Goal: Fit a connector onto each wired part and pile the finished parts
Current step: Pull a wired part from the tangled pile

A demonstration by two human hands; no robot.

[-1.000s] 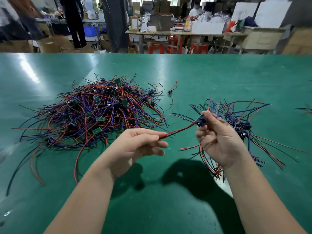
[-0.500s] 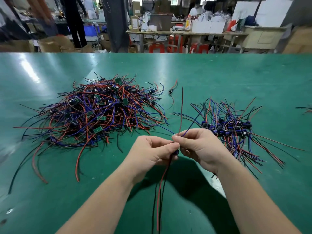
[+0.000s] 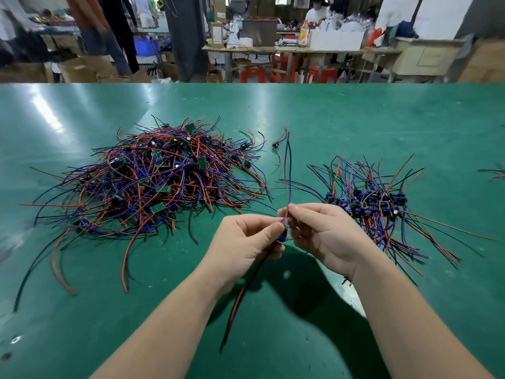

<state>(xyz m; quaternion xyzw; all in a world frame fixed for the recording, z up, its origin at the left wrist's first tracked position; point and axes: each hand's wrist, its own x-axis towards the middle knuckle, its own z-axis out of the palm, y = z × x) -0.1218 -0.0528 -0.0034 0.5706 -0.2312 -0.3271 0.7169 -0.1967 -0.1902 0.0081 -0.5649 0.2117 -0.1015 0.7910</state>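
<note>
Hanging nearest the viewer, a red-and-black twin wire (image 3: 240,299) trailed down from the left hand (image 3: 246,239). That hand's grip was closed, thumb and curled fingers pinching a small blue-and-green wired part (image 3: 284,233). The right hand (image 3: 325,236) met it just beside, its grip also closed. Its thumb and forefinger pinched the part's thin red and blue leads (image 3: 287,173), which rose upright above both hands. Whether a connector was fully seated could not be told, since the fingers hid the joint. The fitting step appeared to be under way on this one piece, held in the air above the green matted bench (image 3: 410,127).

Beyond the right hand lay a smaller heap of wired parts with blue-black connector bodies (image 3: 369,206), probably the finished pile. Beyond the left hand spread a much larger tangle of red, blue and black wires with small green boards (image 3: 153,181), likely the stock waiting its turn. By that reading, only a minor share was done and most of the work remained. A stray short red-and-black lead (image 3: 276,144) lay farther back, between the two heaps. Farthest off, past the bench edge, stood blurred workshop tables (image 3: 300,49) and red stools (image 3: 250,73).
</note>
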